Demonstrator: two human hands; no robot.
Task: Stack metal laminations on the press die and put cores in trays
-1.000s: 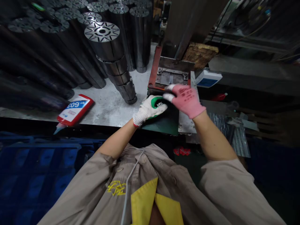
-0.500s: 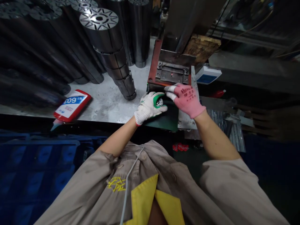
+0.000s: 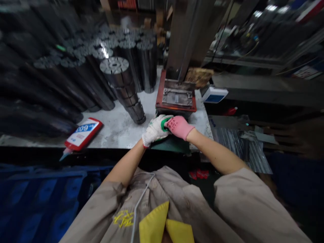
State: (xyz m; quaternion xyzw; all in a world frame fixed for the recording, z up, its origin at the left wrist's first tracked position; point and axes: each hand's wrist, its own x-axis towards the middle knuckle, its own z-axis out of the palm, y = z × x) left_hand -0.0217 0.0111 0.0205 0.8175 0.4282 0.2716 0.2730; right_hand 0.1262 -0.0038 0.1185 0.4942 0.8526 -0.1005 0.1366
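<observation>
My left hand (image 3: 157,129), in a white knit glove with green coating, is curled at the bench's front edge. A small round slotted metal core sat in it half a second ago; now the core is hidden. My right hand (image 3: 179,127), in a pink glove, presses against the left one with its fingers bent inward; their tips and anything in them are covered. Just behind both hands stands a red-based press fixture (image 3: 176,98) with a metal nest plate. To the left, a leaning-looking stack of slotted metal cores (image 3: 126,91) rises from the bench.
Several tall dark core stacks (image 3: 148,71) fill the bench's back left. A red bottle with a white label (image 3: 83,134) lies near the front edge of the bench (image 3: 113,135). Blue trays (image 3: 43,199) sit below left. A white box with a blue panel (image 3: 215,95) stands right of the fixture.
My right hand has moved from the fixture's front edge down and left onto my left hand, covering the core. The camera view has tilted up, showing more of the background.
</observation>
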